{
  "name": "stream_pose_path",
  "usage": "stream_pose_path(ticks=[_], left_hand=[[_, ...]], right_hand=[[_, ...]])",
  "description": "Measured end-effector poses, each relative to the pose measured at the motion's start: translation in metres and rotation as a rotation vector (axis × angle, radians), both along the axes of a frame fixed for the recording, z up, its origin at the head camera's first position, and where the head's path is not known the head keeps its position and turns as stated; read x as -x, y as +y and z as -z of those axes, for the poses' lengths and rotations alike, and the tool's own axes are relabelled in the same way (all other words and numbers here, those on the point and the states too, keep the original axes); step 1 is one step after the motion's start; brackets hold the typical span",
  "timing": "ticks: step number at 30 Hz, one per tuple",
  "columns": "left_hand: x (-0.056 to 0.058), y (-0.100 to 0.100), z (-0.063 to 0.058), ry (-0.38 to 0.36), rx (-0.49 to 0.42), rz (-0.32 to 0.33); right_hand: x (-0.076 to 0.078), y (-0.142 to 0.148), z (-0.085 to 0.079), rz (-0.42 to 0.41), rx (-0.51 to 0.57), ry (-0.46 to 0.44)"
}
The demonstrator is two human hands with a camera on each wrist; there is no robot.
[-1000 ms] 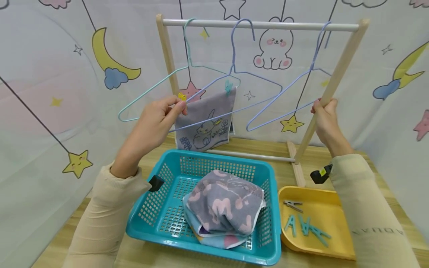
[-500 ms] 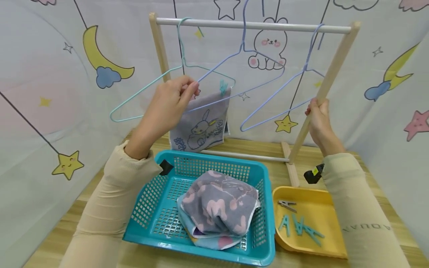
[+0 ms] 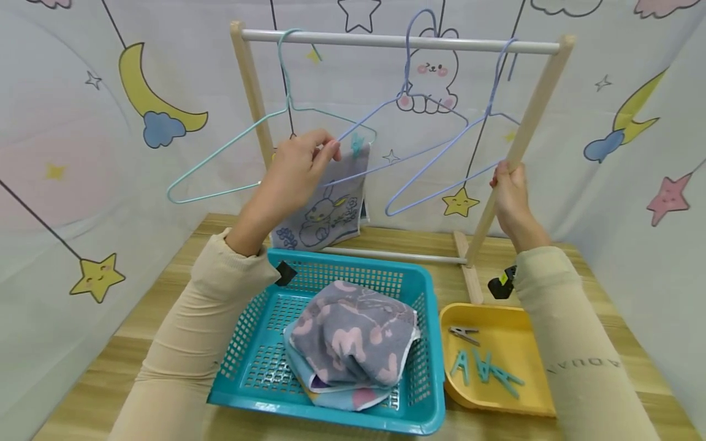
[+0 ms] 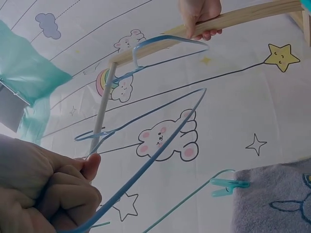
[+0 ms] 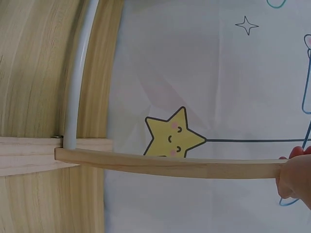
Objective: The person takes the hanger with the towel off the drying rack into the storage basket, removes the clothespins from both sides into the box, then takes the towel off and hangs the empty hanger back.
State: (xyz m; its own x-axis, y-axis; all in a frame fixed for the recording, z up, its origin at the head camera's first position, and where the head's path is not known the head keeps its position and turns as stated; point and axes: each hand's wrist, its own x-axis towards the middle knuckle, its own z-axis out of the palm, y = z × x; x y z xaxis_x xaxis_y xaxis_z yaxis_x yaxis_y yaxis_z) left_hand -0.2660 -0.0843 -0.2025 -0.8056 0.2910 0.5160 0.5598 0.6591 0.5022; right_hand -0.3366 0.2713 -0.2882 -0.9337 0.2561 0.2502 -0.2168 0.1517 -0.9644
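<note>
My left hand [image 3: 300,162] pinches the left arm of a periwinkle-blue wire clothes hanger [image 4: 150,162]. Up at the rack's white rod [image 3: 358,40], that hanger's hook rises above and overlaps the rod. With my right hand [image 3: 513,202] I grip the rack's right wooden post [image 3: 537,113]. A similar hanger [image 3: 491,101] hangs close to that post. To the left, a teal hanger [image 3: 242,131] carries a grey towel [image 3: 331,214] with a rabbit pattern, held by a teal clothespin [image 4: 231,185]. My left forearm and hand cover part of the towel and teal hanger.
In front of the rack stands a turquoise basket [image 3: 331,418] with crumpled towels [image 3: 353,343] in it. Right of it, a yellow tray [image 3: 524,349] holds several teal clothespins [image 3: 485,367] and a grey one [image 3: 464,334]. A printed curtain backs the rack.
My left hand has lifted the middle hanger's hook above the rod, moved it rightward, and lowered it again at the rod. My right hand keeps its grip on the post.
</note>
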Motion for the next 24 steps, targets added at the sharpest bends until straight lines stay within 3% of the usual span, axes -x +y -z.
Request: stream_pose_path(ticks=[13, 24], left_hand=[[0.008, 0.003, 0.021, 0.017, 0.005, 0.039], [0.005, 0.000, 0.019, -0.042, 0.038, 0.035]], right_hand=[[0.000, 0.001, 0.002, -0.007, -0.076, 0.024], [-0.001, 0.002, 0.001, -0.012, -0.081, 0.001]])
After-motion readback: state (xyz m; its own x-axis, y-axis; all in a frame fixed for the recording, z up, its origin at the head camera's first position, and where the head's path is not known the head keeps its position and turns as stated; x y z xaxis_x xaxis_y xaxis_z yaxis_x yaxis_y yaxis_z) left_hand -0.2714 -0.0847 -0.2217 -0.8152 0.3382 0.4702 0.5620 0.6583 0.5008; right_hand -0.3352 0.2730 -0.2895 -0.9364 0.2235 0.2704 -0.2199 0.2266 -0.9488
